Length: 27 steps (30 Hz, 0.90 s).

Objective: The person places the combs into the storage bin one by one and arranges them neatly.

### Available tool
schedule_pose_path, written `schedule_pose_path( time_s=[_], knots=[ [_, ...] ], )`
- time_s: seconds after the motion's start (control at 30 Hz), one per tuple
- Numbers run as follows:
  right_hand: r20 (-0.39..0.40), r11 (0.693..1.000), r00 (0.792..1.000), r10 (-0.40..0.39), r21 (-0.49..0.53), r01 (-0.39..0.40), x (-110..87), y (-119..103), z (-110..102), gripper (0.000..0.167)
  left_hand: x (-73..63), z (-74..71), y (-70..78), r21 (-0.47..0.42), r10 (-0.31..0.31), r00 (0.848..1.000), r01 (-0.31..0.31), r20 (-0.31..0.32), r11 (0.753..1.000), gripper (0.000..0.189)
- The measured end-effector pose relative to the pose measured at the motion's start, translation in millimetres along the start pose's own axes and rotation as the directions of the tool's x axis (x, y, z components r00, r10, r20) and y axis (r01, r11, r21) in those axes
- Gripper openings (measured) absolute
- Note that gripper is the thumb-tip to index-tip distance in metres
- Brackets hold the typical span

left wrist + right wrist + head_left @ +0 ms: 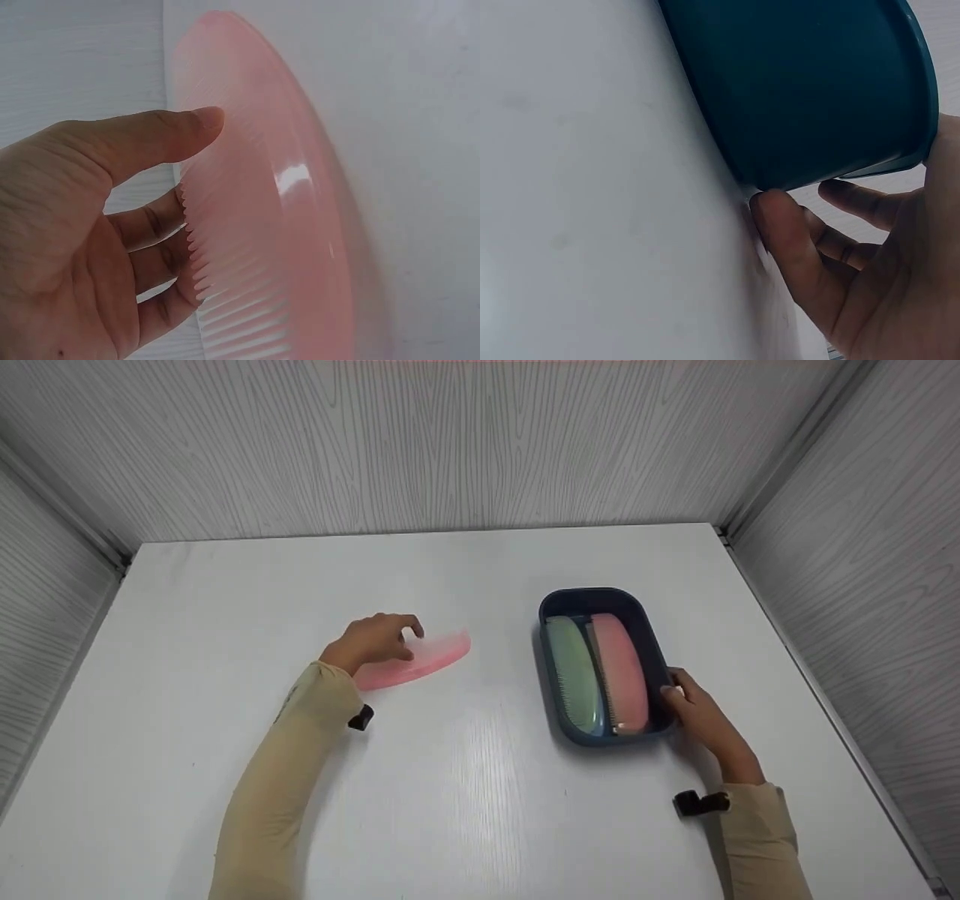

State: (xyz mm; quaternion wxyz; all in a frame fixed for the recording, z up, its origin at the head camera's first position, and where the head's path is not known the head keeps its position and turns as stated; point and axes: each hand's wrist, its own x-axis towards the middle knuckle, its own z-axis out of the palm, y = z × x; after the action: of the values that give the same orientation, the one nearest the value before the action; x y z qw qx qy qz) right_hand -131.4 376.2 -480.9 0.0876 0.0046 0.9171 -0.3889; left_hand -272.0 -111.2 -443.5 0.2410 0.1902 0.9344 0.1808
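My left hand (375, 639) pinches a translucent pink comb (307, 210) on its toothed side. In the left wrist view the thumb lies on the comb's face, with other fingers behind the teeth. To the right, a dark blue-green rectangular box (553, 690) holds a green comb (576, 675) and another pink comb (621, 671) side by side. My right hand (701, 716) holds the box by its right side, near the front corner. In the right wrist view, fingers touch the outside of the box wall (802, 82); part of the grip is cut off there.
The box and the held comb are at a white table (465, 810). A grey wood-grain panel (420, 450) stands along its back edge, with similar panels at the left (45, 562) and right (862, 547).
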Motion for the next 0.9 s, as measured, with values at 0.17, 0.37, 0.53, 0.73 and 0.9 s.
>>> schedule_pose_path(
  time_s=[0.17, 0.37, 0.53, 0.73, 0.9],
  knots=[
    [-0.004, 1.000, 1.000, -0.010, -0.004, 0.010, 1.0, 1.0, -0.2, 0.047, -7.2, -2.7, 5.2, -0.018, -0.013, 1.000, 0.013, -0.001, 1.000, 0.041],
    [-0.004, 1.000, 1.000, -0.005, 0.016, 0.005, 1.3, 1.4, 0.6, 0.048, -11.9, -8.0, 11.9, 0.007, -0.003, 1.000, 0.003, -0.017, 1.000, 0.043],
    [-0.013, 1.000, 1.000, 0.005, 0.019, -0.005, 0.3, 0.2, 0.8, 0.048, -11.8, -8.8, 14.8, 0.007, 0.011, 0.999, -0.011, -0.038, 1.000, 0.044],
    [-0.002, 1.000, 1.000, 0.013, 0.022, -0.013, 0.6, 0.7, 0.3, 0.048, -10.1, -9.3, 19.9, -0.080, 0.034, 0.998, -0.038, -0.053, 0.996, 0.045],
    [0.010, 0.998, 1.000, 0.019, 0.056, -0.020, 0.6, 1.7, 0.8, 0.049, -9.2, -8.5, 30.4, -0.235, 0.080, 0.992, -0.100, -0.095, 0.967, 0.045]
  ],
)
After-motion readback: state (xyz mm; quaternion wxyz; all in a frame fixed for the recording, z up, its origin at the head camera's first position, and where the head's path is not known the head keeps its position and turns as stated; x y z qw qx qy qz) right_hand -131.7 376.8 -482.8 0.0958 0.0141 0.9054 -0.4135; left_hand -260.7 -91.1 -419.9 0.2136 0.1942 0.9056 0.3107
